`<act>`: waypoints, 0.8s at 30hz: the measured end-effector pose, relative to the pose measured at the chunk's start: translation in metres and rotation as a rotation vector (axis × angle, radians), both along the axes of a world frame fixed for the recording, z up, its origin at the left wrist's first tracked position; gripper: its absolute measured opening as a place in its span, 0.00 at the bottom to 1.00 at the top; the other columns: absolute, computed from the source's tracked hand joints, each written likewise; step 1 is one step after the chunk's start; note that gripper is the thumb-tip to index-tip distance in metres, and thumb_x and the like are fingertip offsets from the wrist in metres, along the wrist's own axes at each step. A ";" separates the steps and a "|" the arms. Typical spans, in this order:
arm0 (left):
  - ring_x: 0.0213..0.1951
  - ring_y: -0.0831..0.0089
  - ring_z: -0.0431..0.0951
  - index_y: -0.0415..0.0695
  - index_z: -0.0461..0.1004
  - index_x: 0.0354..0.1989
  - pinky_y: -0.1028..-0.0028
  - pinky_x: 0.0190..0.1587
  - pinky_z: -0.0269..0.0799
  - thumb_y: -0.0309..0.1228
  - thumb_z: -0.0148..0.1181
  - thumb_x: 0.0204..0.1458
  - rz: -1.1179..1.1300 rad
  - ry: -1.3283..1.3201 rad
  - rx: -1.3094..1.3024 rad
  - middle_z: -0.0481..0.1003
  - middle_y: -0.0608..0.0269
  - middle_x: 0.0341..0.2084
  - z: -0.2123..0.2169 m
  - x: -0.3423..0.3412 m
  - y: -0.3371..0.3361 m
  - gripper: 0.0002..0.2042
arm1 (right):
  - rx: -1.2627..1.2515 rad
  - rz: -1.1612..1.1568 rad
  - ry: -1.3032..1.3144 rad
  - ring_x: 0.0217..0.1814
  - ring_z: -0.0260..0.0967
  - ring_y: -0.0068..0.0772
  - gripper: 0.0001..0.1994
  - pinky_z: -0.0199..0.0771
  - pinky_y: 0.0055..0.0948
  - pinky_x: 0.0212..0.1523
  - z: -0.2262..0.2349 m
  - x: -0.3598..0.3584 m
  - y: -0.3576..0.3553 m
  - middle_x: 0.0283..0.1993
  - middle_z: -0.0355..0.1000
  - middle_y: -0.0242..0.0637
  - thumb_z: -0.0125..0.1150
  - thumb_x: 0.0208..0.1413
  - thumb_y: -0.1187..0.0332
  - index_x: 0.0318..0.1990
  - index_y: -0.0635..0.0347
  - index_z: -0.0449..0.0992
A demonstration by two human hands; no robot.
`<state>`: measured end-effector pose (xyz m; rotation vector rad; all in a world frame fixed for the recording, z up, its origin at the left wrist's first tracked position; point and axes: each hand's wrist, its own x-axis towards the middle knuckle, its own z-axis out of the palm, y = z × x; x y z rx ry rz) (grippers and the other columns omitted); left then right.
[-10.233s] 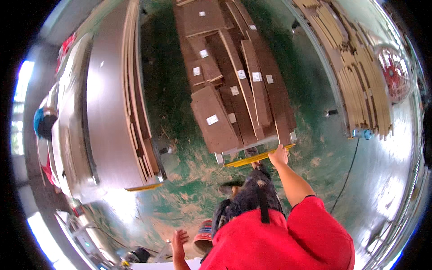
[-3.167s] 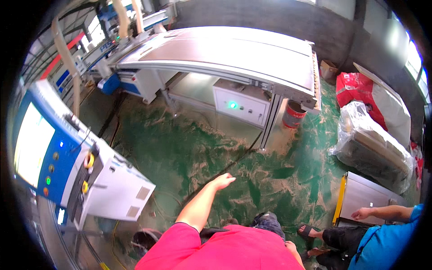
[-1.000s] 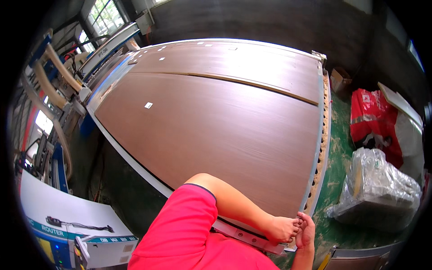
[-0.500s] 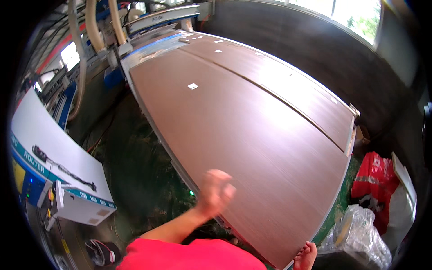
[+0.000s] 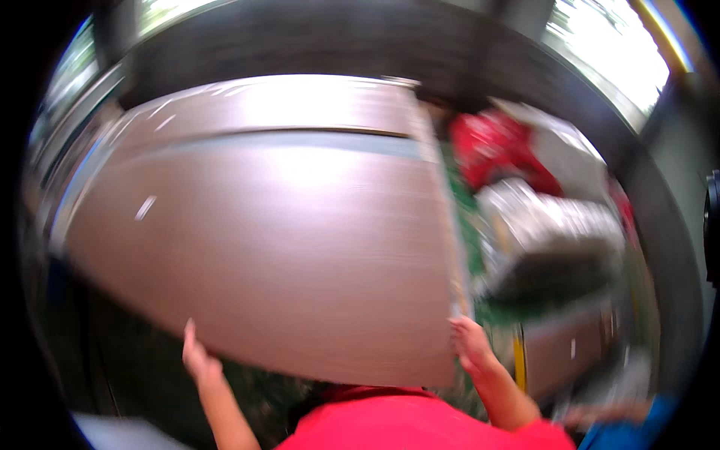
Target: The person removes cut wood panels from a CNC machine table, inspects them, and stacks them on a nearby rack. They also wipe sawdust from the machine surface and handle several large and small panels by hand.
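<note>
A large brown wood-grain panel [image 5: 285, 262] spreads in front of me, its near edge close to my body. At its right edge my right hand [image 5: 471, 343] is closed, the fingers gripping near the front corner. My left hand [image 5: 199, 358] is at the panel's front left edge, its fingers stretched upward. Motion blurs this hand, and whether it presses on the edge is hard to make out. Behind the large panel lies a narrower brown panel [image 5: 322, 109], with a strip of pale blue-grey machine bed [image 5: 337, 142] showing between them. A small white label [image 5: 145, 208] sits on the large panel.
Right of the bed are a red bag [image 5: 495, 146], a bundle in clear plastic [image 5: 540, 214] and a brown board [image 5: 566, 349] with a yellow edge. Another person's hand and blue sleeve [image 5: 634, 427] appear at the lower right. A dark wall [image 5: 300, 45] stands behind.
My view has swung to the right. The left hand, raised over the panel before, is now at its front left edge. The gap between the two panels looks wider.
</note>
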<state>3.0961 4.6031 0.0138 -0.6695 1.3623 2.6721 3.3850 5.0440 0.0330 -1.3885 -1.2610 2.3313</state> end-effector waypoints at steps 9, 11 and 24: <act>0.54 0.60 0.75 0.38 0.69 0.59 0.61 0.58 0.70 0.48 0.48 0.63 -0.311 -0.110 -0.186 0.73 0.58 0.55 -0.039 0.016 -0.076 0.26 | 0.134 -0.104 0.044 0.28 0.72 0.33 0.19 0.69 0.34 0.29 0.005 0.040 -0.105 0.30 0.76 0.42 0.57 0.53 0.57 0.29 0.70 0.80; 0.54 0.60 0.75 0.38 0.69 0.58 0.61 0.58 0.70 0.49 0.48 0.63 -0.388 -0.087 -0.261 0.73 0.57 0.55 -0.033 0.018 -0.070 0.26 | 0.170 -0.101 0.003 0.35 0.74 0.37 0.22 0.71 0.36 0.36 0.001 0.047 -0.111 0.34 0.78 0.47 0.57 0.52 0.56 0.33 0.72 0.80; 0.51 0.56 0.77 0.37 0.73 0.53 0.59 0.55 0.72 0.54 0.44 0.62 -0.779 0.377 -1.459 0.75 0.52 0.50 -0.008 0.008 -0.062 0.30 | 0.243 -0.093 0.120 0.20 0.68 0.31 0.15 0.71 0.36 0.21 -0.066 0.102 -0.150 0.26 0.73 0.37 0.59 0.55 0.57 0.32 0.63 0.77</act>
